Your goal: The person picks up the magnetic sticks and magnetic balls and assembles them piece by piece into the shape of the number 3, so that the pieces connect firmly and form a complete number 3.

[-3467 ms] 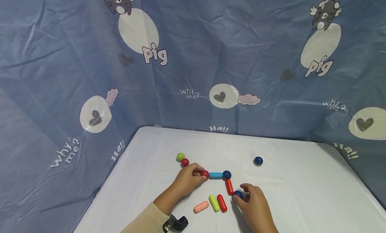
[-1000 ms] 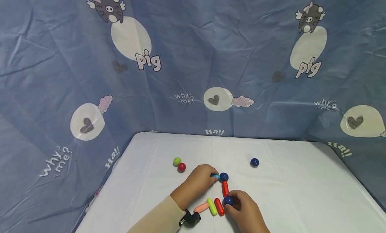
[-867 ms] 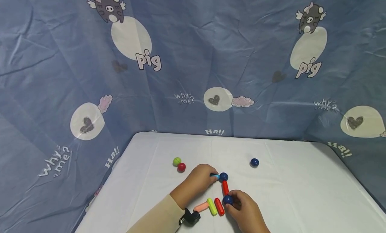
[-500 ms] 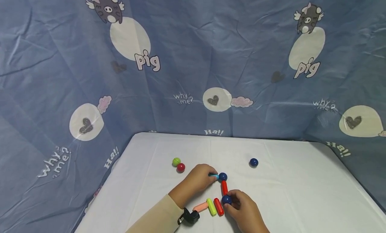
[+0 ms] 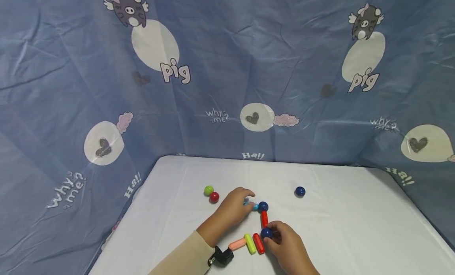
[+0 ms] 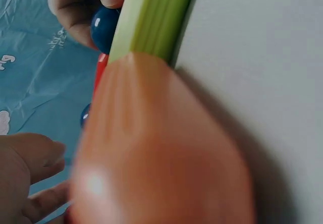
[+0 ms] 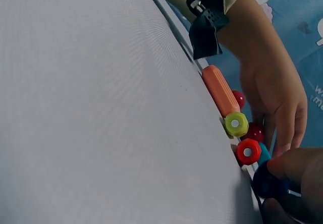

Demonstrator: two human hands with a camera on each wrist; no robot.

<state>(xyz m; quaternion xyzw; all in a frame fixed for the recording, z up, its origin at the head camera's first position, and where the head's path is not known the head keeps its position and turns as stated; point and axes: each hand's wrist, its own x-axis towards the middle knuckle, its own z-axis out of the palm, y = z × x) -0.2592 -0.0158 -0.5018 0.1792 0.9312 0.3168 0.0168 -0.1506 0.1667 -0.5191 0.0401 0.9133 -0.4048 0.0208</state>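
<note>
A bent chain of magnetic building pieces lies on the white table: a light blue rod (image 5: 255,207), a blue ball (image 5: 263,206) at the corner, a red rod (image 5: 264,219) and another blue ball (image 5: 266,233) at the near end. My right hand (image 5: 289,245) pinches that near ball between thumb and fingers. Over the light blue rod, my left hand (image 5: 232,208) spreads its thumb and index finger apart. It hides the rod's left end in the head view; a red ball (image 7: 254,132) shows near there in the right wrist view.
Loose orange rod (image 5: 237,244), lime rod (image 5: 250,243) and second red rod (image 5: 258,243) lie side by side in front of the chain. A green ball (image 5: 208,191) touches a red ball (image 5: 214,197) at back left. One blue ball (image 5: 300,191) sits at back right.
My left hand slid right from the red ball to the light blue rod, then its index finger lifted off. My right hand has closed on the near blue ball and shifted it left.
</note>
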